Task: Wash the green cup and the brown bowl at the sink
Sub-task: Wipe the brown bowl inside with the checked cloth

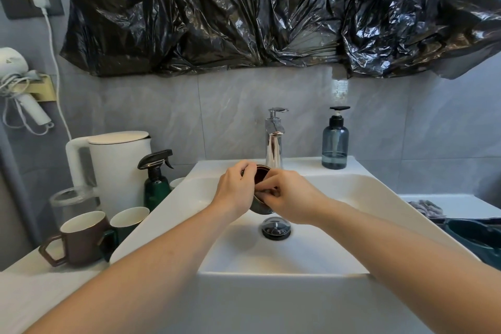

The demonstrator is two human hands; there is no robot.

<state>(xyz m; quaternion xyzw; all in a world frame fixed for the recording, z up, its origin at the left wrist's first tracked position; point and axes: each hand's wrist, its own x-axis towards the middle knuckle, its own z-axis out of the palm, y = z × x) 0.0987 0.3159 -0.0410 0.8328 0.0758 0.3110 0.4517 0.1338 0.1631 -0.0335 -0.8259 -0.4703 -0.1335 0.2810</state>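
Both hands hold the brown bowl point(260, 175) over the white sink point(352, 192), just below the chrome faucet point(273, 144). The bowl is tilted on its side, its dark inside facing up and away from me. My left hand point(235, 190) grips its left rim. My right hand point(290, 198) has its fingers pressed on the bowl's front wall and rim. Much of the bowl is hidden by the hands. The green cup point(130, 217), white inside, stands upright on the counter left of the sink, behind a brown mug point(81, 241). I see no water stream.
A white kettle point(116, 168), a green spray bottle point(156, 184) and a clear jar point(71, 200) crowd the left counter. A blue soap dispenser point(335, 144) stands on the sink's back ledge. The drain plug point(276, 227) sits mid-basin. At right lie a grey cloth point(425, 207) and a dark green basin point(474, 233).
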